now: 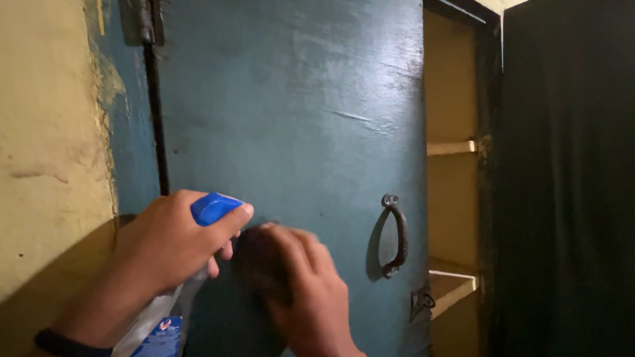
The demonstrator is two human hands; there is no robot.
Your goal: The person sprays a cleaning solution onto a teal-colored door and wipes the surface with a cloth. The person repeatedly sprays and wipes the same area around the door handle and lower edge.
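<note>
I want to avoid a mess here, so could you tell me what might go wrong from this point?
The spray bottle in the left hand points at the right hand pressed on the teal door, so spray might hit the fingers. The door stands open beside the shelves; pushing could swing it. Peeling paint by the hinge may flake further if wetted.

Teal painted cupboard door [297, 119], standing ajar, worn and scuffed. Dark metal handle [395, 236] fixed upright near its right edge. Right of the handle, inside the opening, two yellow shelves: upper shelf [452, 147] above handle level, lower shelf [451, 284] just below it. Whether anything lies on either shelf cannot be told. Small latch [422, 301] below the handle.
</note>
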